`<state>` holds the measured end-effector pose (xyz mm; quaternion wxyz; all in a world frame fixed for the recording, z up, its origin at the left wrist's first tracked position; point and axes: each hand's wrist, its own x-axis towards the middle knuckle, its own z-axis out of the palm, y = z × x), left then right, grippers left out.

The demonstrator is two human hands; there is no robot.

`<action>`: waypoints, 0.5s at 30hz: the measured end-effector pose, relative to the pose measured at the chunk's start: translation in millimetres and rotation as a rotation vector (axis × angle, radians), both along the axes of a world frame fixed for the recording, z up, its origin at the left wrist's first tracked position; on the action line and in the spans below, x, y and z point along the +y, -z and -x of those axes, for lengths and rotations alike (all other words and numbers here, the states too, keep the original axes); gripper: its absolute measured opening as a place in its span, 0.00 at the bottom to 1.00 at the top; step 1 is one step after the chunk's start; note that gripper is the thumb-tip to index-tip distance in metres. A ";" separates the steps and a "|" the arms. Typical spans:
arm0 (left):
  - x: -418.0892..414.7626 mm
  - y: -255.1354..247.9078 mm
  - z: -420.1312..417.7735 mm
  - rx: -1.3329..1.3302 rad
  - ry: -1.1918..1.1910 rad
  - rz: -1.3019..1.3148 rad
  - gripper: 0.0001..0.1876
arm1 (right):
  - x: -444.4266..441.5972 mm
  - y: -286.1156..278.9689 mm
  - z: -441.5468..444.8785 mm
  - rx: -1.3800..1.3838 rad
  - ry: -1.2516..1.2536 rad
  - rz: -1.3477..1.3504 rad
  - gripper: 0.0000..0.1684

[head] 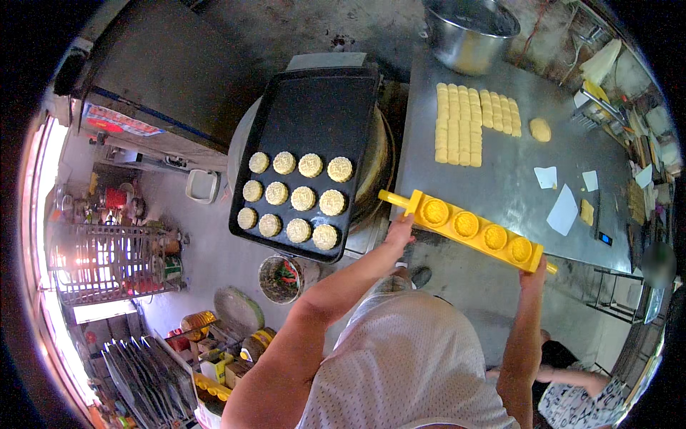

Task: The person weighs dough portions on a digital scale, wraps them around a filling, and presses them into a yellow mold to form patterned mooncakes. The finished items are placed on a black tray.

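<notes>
Both hands hold a yellow four-cavity mooncake mould [477, 231], its round patterned hollows facing up. My left hand [401, 229] grips the end near the tray, and my right hand [532, 272] grips the far right end. To the left, a black baking tray [321, 115] carries rows of pressed round mooncakes [303, 198] in its nearer half; its farther half is bare. Rows of small dough pieces [459, 126] stand on the metal table [498, 182], beyond the mould. A lone dough lump [540, 130] lies to their right.
White scrapers [563, 210], a dough scrap [587, 212] and a digital scale [604, 238] lie at the table's right. A large steel pot [471, 37] stands at its far end. A bucket [281, 280] is on the floor below the tray. Another person [581, 397] is at lower right.
</notes>
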<state>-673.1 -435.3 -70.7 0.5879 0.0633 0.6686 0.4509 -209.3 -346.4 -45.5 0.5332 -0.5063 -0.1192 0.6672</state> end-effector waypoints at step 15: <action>-13.3 -7.2 -0.1 0.393 0.211 -0.095 0.28 | 95.8 -2.1 35.3 -0.403 0.055 0.423 0.22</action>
